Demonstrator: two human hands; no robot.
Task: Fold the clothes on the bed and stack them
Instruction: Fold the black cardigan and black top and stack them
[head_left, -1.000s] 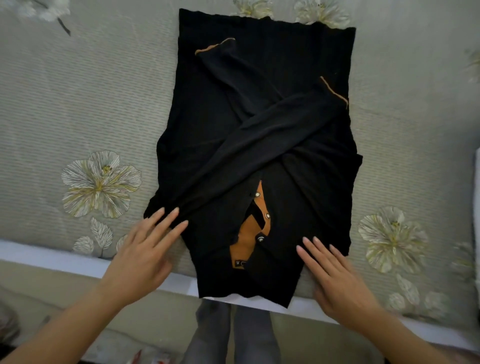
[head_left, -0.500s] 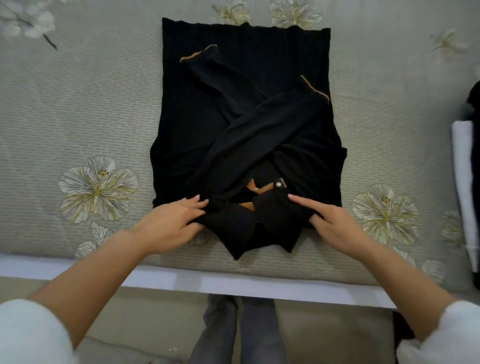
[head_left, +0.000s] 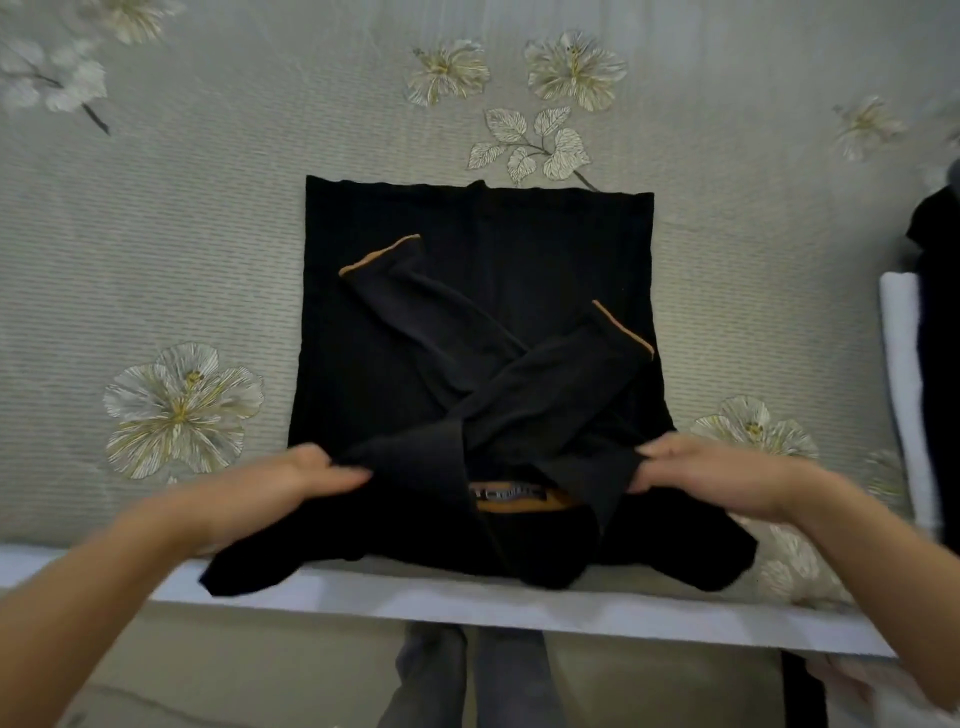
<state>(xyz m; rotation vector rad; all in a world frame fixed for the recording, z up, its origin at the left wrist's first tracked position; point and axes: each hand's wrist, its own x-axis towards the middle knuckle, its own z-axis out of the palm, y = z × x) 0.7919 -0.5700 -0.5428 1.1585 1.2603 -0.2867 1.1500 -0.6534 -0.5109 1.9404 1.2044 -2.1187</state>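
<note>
Gripping black garment near edge, left hand and right hand fingers curled round it, bed beneath.

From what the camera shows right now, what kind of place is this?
Probably a bedroom. A flower-patterned bedspread covers the bed, the left hand and right hand grip a black garment on it, and folded clothes lie at the right edge.
</note>
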